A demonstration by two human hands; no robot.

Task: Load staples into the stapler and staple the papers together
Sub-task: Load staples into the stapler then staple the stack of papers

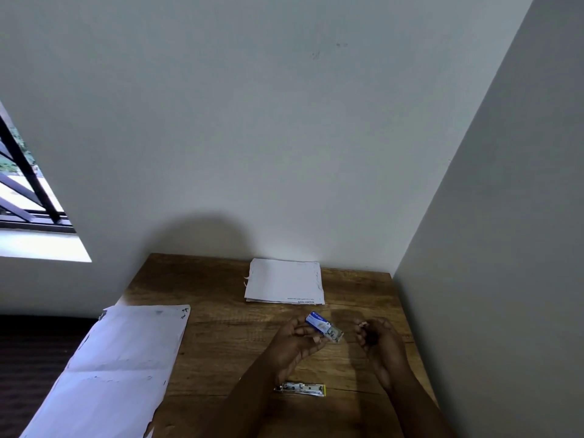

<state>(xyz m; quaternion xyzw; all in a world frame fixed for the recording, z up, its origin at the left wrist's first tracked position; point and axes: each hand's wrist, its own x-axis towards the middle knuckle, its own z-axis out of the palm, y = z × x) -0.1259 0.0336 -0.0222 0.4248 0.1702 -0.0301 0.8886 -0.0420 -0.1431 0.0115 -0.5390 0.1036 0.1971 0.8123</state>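
My left hand (295,338) holds a small blue and white staple box (320,325) above the wooden table (221,330); the box's inner tray with staples sticks out to the right. My right hand (374,335) hovers just right of the box, fingers curled, and something small and pale shows at its fingertips; what it is I cannot tell. A metal stapler (300,389) lies flat on the table below my left wrist. A small stack of white papers (284,281) rests at the back of the table by the wall.
Large creased white sheets (120,365) hang over the table's left front edge. Walls close the table at the back and the right. A barred window (28,197) is at the left. Dark floor lies left of the table.
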